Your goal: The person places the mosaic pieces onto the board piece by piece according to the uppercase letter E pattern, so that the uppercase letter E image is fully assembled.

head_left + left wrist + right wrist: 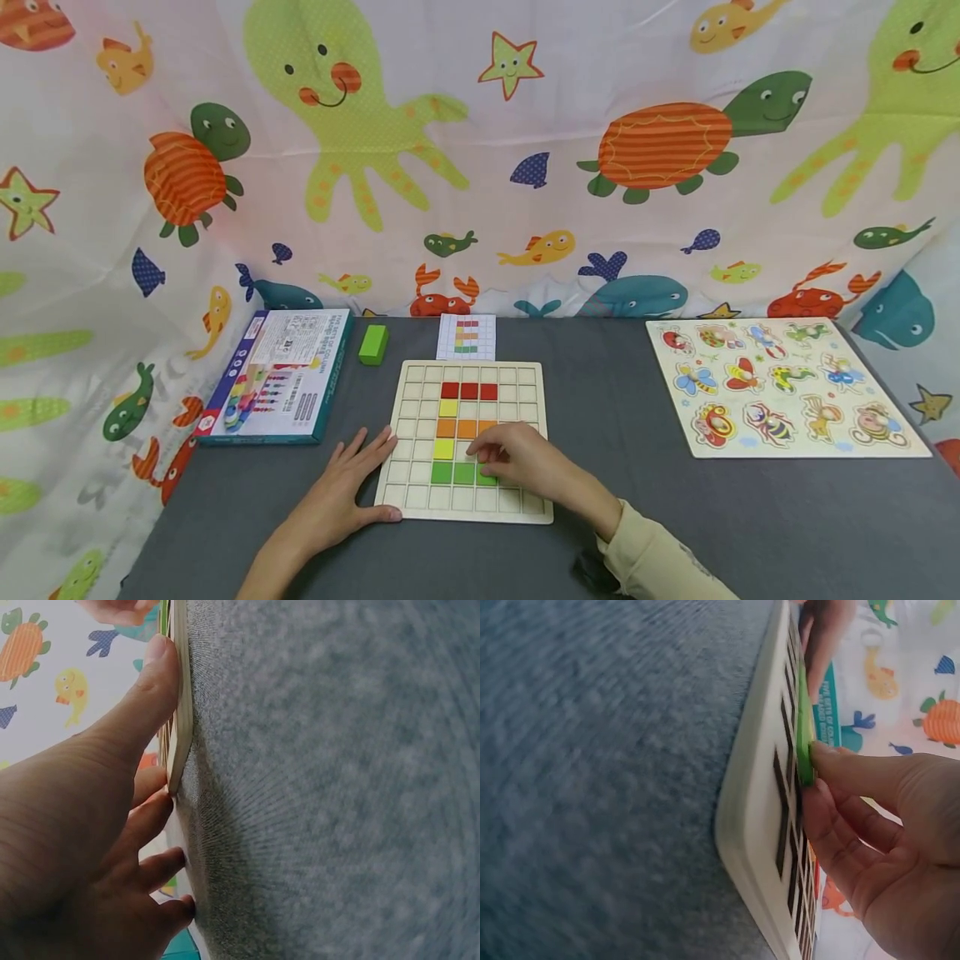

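A light wooden grid board (517, 506) lies on the grey tabletop with square tiles in its cells: red tiles (468, 391), yellow tiles (444, 449), orange tiles (446, 428) and a row of green tiles (442, 472). My right hand (525, 460) is over the board's right half. Its thumb and forefinger pinch the rightmost green tile (805, 757), which sits in the row and is partly hidden by the fingers. At the board's left edge rests my left hand (337, 492), fingers spread, the thumb (154, 682) on the near corner.
Behind the board is a printed pattern card (467, 337). A green block (372, 345) stands to its left, beside a flat box (277, 375). An insect puzzle board (787, 387) lies at the right. A sea-animal curtain (525, 208) hangs behind the table.
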Action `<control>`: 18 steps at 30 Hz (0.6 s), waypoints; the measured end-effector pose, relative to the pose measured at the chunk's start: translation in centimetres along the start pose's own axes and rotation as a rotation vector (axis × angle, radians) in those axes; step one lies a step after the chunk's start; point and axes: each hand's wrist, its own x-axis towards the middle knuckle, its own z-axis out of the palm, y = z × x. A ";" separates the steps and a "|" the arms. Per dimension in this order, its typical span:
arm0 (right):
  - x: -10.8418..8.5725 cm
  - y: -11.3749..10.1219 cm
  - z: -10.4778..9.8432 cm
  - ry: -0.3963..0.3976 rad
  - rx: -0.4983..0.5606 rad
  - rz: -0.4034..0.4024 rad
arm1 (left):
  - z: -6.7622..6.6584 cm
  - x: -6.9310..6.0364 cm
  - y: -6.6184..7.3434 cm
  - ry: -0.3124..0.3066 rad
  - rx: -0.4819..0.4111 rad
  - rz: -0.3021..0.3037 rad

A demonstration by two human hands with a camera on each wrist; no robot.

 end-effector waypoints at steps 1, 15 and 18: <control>0.0 0.0 0.1 -0.002 -0.008 0.002 | 0.0 0.0 0.0 0.000 -0.001 0.000; -1.5 -0.6 -1.3 0.071 -0.092 0.016 | -0.3 0.3 0.2 0.004 0.022 0.031; -2.6 -0.3 -2.7 0.141 -0.138 0.023 | -0.5 0.3 0.3 0.002 0.039 0.034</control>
